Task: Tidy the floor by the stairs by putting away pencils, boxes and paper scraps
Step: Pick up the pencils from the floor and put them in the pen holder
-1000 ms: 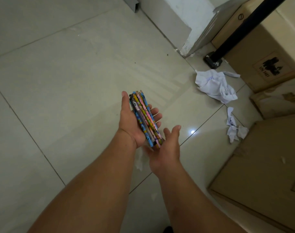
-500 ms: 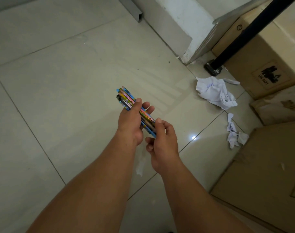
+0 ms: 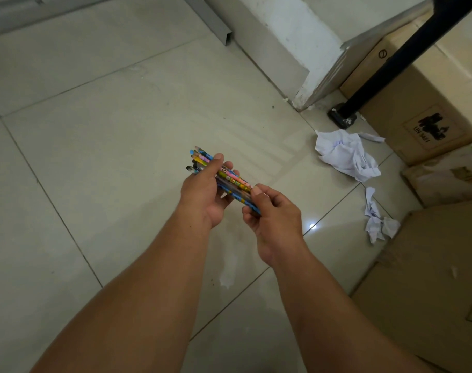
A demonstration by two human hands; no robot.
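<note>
From my head camera: my left hand [image 3: 205, 189] wraps the bundle of pencils [image 3: 224, 179], fingers clamped on it with the thumb on top, and my right hand [image 3: 276, 211] pinches the bundle's near end — fingers closed on it too. The bundle hangs above the tiled floor [image 3: 95, 157]. To the right a large crumpled paper [image 3: 345, 154] and a smaller paper scrap [image 3: 377, 222] lie on the floor beside cardboard boxes [image 3: 417, 109] — all shut, contents hidden.

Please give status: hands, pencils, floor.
Left hand and right hand both grip pencils. Two paper scraps on floor. Nothing blocking.
</note>
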